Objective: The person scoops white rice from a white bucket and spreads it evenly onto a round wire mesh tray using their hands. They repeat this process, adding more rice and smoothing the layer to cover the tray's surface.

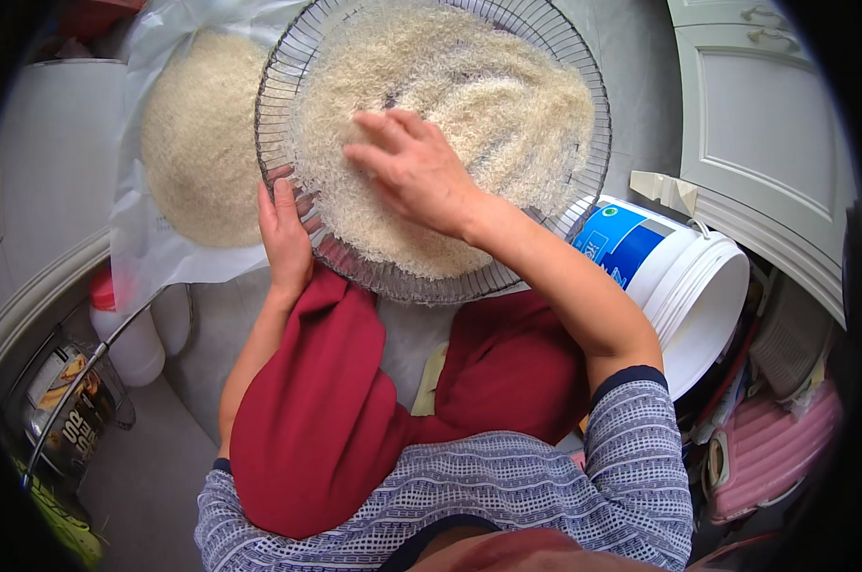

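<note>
A wide, round basket (605, 150) of clear ribbed plastic holds a broad layer of white rice (502, 121). My left hand (286, 232) grips its near left side, the thumb at the rim and the fingers showing through the see-through wall. Over the middle of the rice is my right hand (420, 171), slightly blurred, palm down with fingers apart. Its fingertips are at the grains, and whether they touch is hard to tell. Left of the basket, a mound of rice (202, 143) lies on a white plastic sheet or bag (141, 250).
A white plastic bucket (695, 300) with a blue label lies on its side at right, below a white cabinet (767, 121). Beyond it is a pink ridged plastic item (777, 450). At left stand a red-capped white bottle (127, 336) and a wire rack (80, 379) holding a black package.
</note>
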Demonstrator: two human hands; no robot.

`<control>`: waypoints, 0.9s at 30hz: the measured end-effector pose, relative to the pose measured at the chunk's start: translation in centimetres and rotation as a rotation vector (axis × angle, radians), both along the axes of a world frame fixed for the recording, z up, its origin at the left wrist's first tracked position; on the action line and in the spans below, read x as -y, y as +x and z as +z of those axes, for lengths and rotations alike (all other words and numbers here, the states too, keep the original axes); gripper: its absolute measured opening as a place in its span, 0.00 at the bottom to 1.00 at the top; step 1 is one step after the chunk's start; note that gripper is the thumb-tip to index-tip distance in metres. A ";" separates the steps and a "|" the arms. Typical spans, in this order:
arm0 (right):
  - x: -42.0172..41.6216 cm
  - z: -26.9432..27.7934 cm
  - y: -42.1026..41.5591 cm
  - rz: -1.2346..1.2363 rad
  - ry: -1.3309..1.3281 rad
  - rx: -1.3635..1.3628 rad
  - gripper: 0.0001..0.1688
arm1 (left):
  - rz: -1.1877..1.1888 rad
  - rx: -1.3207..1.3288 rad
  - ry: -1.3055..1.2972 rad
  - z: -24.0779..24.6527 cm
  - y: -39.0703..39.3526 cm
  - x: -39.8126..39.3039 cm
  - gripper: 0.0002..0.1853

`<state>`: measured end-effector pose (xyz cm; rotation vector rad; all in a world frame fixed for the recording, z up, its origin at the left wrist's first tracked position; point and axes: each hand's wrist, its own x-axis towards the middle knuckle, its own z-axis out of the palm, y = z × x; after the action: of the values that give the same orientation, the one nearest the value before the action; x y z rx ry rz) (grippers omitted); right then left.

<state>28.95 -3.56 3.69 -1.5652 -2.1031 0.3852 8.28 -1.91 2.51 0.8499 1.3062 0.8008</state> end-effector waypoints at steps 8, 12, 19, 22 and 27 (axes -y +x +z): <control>0.3 3.0 3.7 -0.084 -0.578 -0.047 0.09 | -0.018 0.020 0.001 -0.1 -0.2 -0.1 0.18; -1.1 3.3 8.3 -0.341 -0.627 -0.200 0.15 | 0.016 0.034 -0.012 0.0 -0.1 0.0 0.18; -1.2 1.3 13.5 -0.656 -0.080 -0.166 0.22 | 0.006 0.019 -0.006 -0.1 -0.1 0.0 0.17; -1.7 1.6 11.0 -0.536 -0.175 -0.303 0.21 | 0.003 0.021 0.001 0.2 -0.2 0.0 0.17; -3.5 1.4 3.2 -0.082 -0.451 -0.561 0.25 | -0.014 -0.041 -0.020 0.4 -0.2 -0.1 0.18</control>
<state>32.13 -0.11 5.09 -1.5304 -1.5759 1.1817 8.08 -1.78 2.87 0.8625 1.3411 0.7622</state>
